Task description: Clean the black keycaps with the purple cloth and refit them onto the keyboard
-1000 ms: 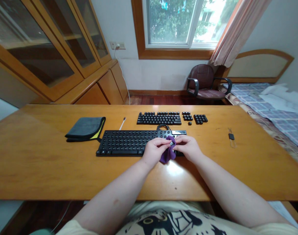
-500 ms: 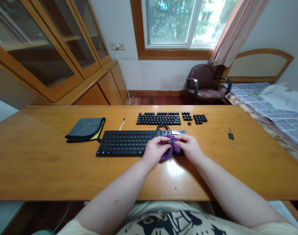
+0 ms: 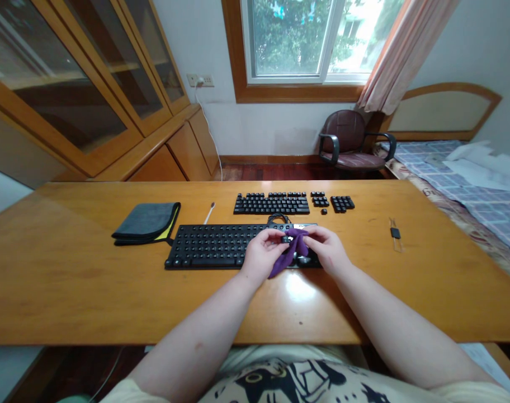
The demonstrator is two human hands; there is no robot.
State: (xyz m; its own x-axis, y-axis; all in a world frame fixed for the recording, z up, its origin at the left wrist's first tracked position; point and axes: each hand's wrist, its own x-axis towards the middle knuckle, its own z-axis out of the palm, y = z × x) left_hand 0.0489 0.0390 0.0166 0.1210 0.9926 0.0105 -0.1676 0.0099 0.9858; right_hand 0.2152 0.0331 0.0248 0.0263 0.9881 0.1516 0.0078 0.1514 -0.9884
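Above the right part of a black keyboard base (image 3: 213,246), whose key caps are mostly off, both my hands meet. My left hand (image 3: 261,254) pinches a small black keycap (image 3: 284,239) between thumb and fingertips. A purple cloth (image 3: 296,246) is gripped in my right hand (image 3: 327,250), bunched against the keycap, its lower end hanging to the left. Rows of loose black keycaps (image 3: 272,204) lie behind the base in keyboard order, with smaller groups (image 3: 342,204) to their right. My fingers and the cloth hide part of the base's right end.
A folded grey cloth with black edging (image 3: 148,221) lies left of the base. Behind it rests a small toothbrush (image 3: 209,212). A wire keycap puller (image 3: 395,233) lies to the right on the wooden desk (image 3: 91,296). A coiled cable (image 3: 279,218) sits behind the base.
My left hand has drawn slightly left with the keycap, which now shows clear of the cloth. The cloth has shifted and spread between the hands.
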